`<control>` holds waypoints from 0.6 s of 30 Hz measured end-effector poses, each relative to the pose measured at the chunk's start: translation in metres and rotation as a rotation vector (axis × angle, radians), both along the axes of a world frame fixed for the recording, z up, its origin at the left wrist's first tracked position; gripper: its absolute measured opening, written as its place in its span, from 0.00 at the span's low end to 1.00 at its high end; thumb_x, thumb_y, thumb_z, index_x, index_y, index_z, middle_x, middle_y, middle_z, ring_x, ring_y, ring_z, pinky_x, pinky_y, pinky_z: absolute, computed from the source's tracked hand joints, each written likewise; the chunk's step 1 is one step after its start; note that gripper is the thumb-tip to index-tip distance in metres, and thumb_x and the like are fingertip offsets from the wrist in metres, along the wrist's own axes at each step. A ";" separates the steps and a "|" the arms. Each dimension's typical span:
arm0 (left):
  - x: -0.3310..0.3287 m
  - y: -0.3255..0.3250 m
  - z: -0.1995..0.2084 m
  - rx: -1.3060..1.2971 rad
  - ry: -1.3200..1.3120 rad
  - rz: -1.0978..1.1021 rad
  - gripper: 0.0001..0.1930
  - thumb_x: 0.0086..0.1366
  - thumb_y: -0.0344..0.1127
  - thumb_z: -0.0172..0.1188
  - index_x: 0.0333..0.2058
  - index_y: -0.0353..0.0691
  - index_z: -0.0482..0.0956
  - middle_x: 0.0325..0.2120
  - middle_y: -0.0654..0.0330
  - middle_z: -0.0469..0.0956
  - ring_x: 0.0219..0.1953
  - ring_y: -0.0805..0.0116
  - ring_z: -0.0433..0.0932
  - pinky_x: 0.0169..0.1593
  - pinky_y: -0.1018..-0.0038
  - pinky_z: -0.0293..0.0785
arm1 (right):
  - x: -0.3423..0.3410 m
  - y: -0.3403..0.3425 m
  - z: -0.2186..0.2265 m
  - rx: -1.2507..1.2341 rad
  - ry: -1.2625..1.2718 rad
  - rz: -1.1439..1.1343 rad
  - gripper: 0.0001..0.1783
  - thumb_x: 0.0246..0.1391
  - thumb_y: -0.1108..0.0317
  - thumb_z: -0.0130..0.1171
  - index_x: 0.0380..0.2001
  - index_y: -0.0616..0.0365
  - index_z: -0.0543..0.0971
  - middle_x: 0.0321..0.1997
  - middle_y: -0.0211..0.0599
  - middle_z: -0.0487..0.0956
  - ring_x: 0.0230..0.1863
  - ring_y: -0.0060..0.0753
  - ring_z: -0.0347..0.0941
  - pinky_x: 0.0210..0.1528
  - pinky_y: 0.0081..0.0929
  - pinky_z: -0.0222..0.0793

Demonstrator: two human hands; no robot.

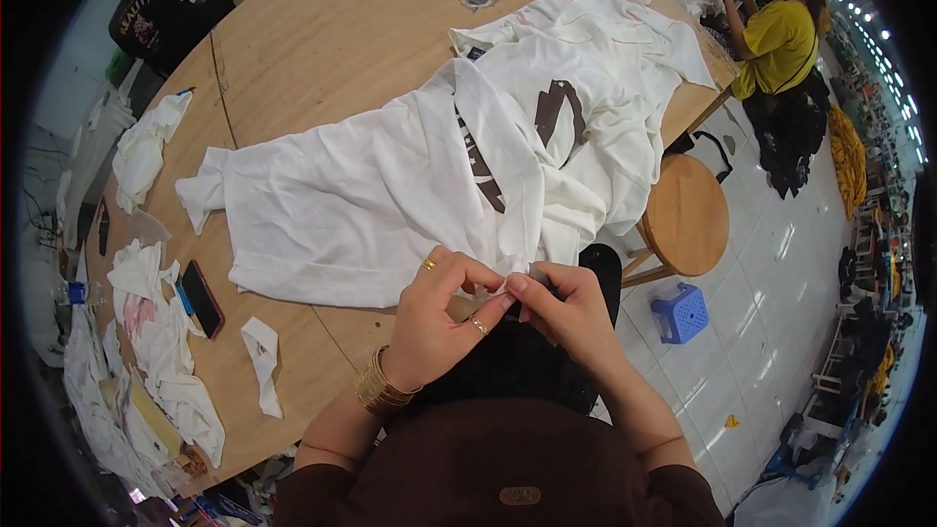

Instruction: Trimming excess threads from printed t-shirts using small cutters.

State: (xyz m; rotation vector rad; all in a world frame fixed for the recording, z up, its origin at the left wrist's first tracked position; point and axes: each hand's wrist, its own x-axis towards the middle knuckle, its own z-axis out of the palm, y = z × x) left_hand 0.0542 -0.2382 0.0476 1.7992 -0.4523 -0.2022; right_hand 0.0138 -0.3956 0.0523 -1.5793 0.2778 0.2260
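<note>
A white garment (342, 205) with a dark brown print lies spread over the wooden table (322, 68), its near part reaching over the edge towards me. At that near part, my left hand (444, 317) pinches the white cloth between thumb and fingers; it wears rings, with gold bangles on the wrist. Close against it, my right hand (566, 307) pinches the same bit of cloth, fingertips nearly touching the left ones. Whether anything small sits between the fingertips is hidden.
Left on the table are a phone (202, 299), a white cloth strip (261, 366) and white fabric pieces (156, 332). To the right stand a round wooden stool (686, 215) and a blue plastic stool (680, 313). A person in yellow (781, 49) works at the far right; another person (156, 15) sits far left.
</note>
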 end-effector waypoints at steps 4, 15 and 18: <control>0.006 0.005 -0.005 0.055 -0.190 -0.090 0.05 0.50 0.29 0.62 0.25 0.40 0.74 0.23 0.64 0.73 0.27 0.66 0.67 0.34 0.73 0.64 | -0.001 -0.002 -0.006 0.241 0.155 0.010 0.19 0.52 0.58 0.55 0.16 0.62 0.73 0.11 0.26 0.68 0.09 0.12 0.56 0.11 0.13 0.47; 0.009 0.007 -0.002 0.061 -0.148 -0.103 0.05 0.50 0.29 0.62 0.25 0.40 0.74 0.23 0.64 0.74 0.29 0.65 0.68 0.35 0.73 0.64 | -0.002 -0.002 -0.006 0.547 0.094 -0.092 0.21 0.54 0.60 0.53 0.12 0.60 0.70 0.10 0.27 0.65 0.07 0.13 0.53 0.09 0.12 0.46; 0.009 0.007 -0.001 0.089 -0.167 -0.112 0.05 0.50 0.29 0.61 0.25 0.40 0.74 0.23 0.64 0.73 0.29 0.65 0.67 0.35 0.72 0.63 | -0.003 -0.007 -0.008 0.581 0.081 -0.107 0.21 0.55 0.61 0.51 0.12 0.61 0.69 0.10 0.28 0.65 0.07 0.14 0.53 0.08 0.13 0.46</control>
